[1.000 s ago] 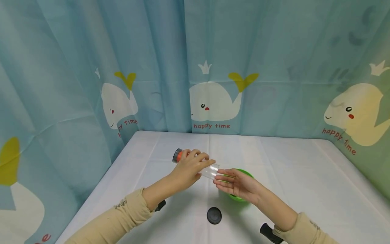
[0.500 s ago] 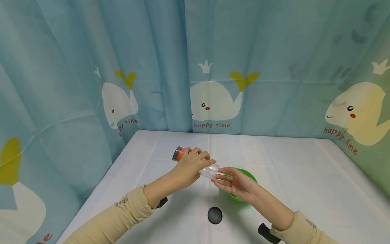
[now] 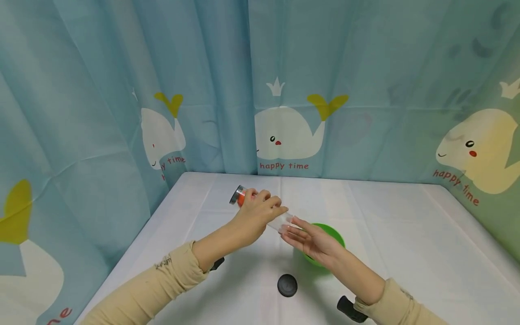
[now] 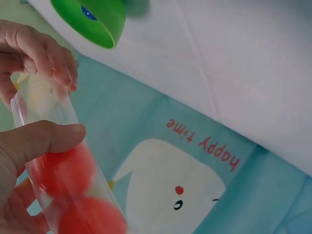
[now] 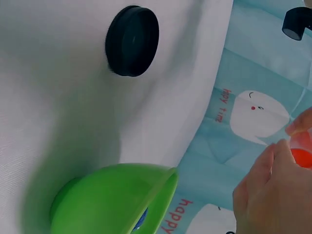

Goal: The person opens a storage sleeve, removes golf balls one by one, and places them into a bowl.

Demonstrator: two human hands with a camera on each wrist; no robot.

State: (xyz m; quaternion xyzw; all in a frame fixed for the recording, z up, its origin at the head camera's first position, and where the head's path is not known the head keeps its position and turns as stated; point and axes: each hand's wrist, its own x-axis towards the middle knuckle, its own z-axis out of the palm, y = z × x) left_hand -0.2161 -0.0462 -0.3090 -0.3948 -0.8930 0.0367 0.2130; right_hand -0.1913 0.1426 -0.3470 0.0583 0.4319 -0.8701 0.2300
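My left hand [image 3: 257, 219] grips a clear plastic tube [image 3: 279, 222], its dark-capped end raised to the left and its other end tipped down to the right. Inside it, red balls [image 4: 66, 170] show in the left wrist view, with the left thumb across the wall above them. My right hand [image 3: 318, 243] is palm up at the tube's lower end, fingers extended, fingertips right at the mouth. Below and behind the right hand stands a green bowl [image 3: 340, 238], partly hidden by it; something blue [image 4: 88, 13] shows inside.
A round black lid [image 3: 287, 285] lies on the white-covered table [image 3: 390, 216], nearer than the bowl. Black wrist-worn pieces, one of them a cylinder [image 3: 350, 309], stick out by the sleeves. A blue whale-print curtain [image 3: 365, 135] closes off the back and sides.
The tube's capped end has risen, so the tube slopes more steeply. My right hand has moved slightly left, its fingertips now overlapping the tube's mouth.
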